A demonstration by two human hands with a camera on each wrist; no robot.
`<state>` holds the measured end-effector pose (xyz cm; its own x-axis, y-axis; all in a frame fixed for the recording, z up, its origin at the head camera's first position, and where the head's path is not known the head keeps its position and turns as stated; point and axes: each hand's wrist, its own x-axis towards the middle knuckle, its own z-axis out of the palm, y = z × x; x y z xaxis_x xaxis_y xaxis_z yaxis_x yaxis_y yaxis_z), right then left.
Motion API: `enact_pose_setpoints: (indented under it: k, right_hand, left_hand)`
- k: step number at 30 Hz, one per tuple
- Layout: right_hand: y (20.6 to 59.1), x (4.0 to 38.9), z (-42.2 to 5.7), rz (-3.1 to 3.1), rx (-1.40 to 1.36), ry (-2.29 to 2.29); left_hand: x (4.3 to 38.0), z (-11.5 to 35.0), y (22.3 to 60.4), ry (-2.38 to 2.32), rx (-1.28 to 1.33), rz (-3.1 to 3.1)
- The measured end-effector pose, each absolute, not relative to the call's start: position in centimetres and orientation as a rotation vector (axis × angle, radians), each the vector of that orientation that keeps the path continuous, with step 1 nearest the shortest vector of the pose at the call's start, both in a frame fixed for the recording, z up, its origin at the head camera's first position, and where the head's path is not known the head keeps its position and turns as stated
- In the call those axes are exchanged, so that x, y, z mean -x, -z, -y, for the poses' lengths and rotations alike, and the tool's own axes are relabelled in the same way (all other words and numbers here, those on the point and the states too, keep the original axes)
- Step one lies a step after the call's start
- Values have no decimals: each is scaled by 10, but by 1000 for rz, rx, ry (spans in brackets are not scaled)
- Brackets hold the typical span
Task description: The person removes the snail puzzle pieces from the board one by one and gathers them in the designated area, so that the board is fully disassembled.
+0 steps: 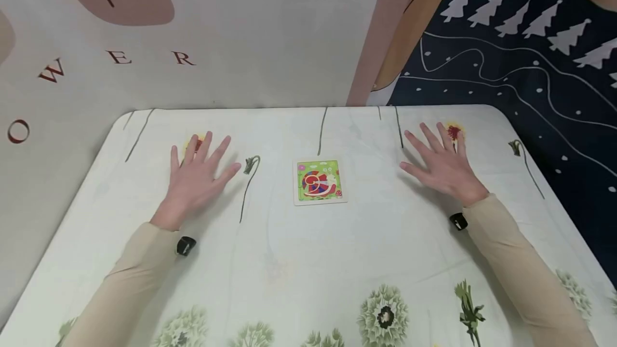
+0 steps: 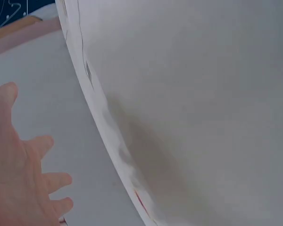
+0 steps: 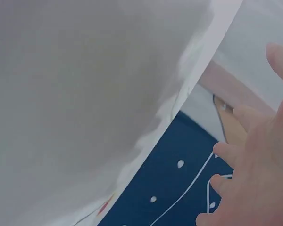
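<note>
In the head view a small square puzzle [image 1: 318, 182] with a pale frame and a red-and-blue snail on green lies flat on the table, between the two hands. To its left my left hand [image 1: 195, 178] is held palm down with the fingers spread, and it holds nothing. On the other side my right hand [image 1: 441, 162] is spread the same way, also with nothing in it. Both hands cast shadows on the cloth. Each wrist view shows its own hand, the left hand [image 2: 19, 165] and the right hand [image 3: 259, 165], above the table surface; the puzzle appears in neither.
A white tablecloth [image 1: 308, 250] printed with flowers and stems covers the table. Behind it hangs a pale cloth [image 1: 270, 42] with letters, and at the right a dark blue cloth [image 1: 506, 63] with white trees. A small black device [image 1: 185, 246] sits at the left wrist, another black device [image 1: 458, 221] at the right.
</note>
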<state>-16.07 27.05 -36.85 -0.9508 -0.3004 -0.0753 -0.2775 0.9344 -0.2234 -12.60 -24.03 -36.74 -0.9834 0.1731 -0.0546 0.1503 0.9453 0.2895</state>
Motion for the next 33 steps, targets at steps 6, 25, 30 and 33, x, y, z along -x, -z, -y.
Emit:
enact_pose_setpoints:
  k: [6,25,30,33]
  right_hand:
    - [365,166,-252,-2990,560,364]
    - [364,174,-175,-2860,878,746]
    - [366,176,-160,-2787,929,738]
    - [367,177,-152,-2762,979,724]
  left_hand:
    - [129,221,370,-426,-346,-2993]
    - [119,144,378,-463,-808,-2850]
    - [118,134,381,-431,-837,-2814]
    - [118,132,382,-413,-831,-2801]
